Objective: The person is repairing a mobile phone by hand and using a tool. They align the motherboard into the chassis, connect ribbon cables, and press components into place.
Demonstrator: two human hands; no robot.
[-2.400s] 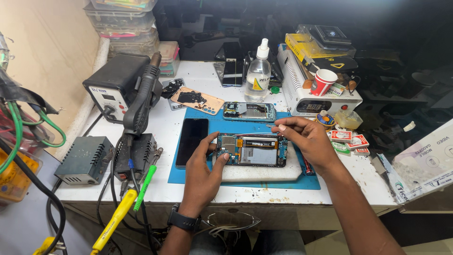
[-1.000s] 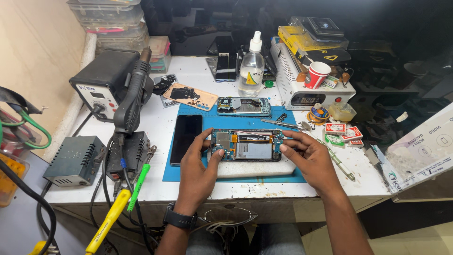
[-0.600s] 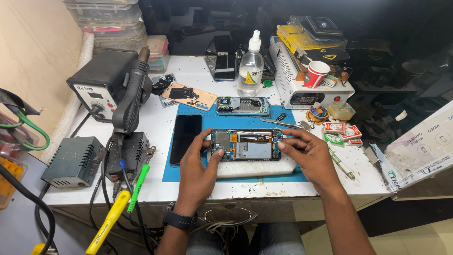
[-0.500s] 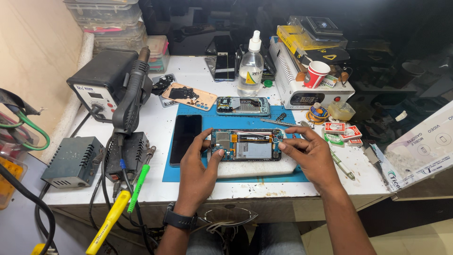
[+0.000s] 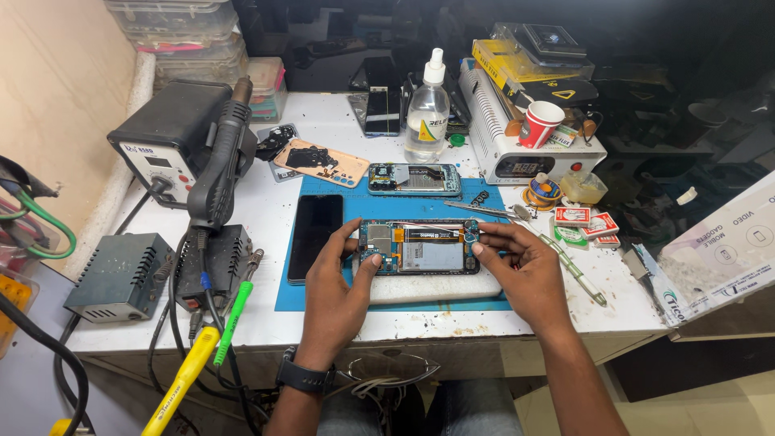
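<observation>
Opened phone [image 5: 421,246] lies on the white pad [image 5: 428,287], worktop centre. Your left hand [image 5: 335,282] pinches its 9 o'clock end, right hand [image 5: 525,270] its 3 o'clock end. Light, stiff, fragile boards: likely best held by frame edges only.

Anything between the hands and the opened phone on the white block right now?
Nothing visible. The left hand and right hand are already on the two ends of the opened phone, which lies on the white block. The tweezers and black phone lie off to the sides.
</observation>
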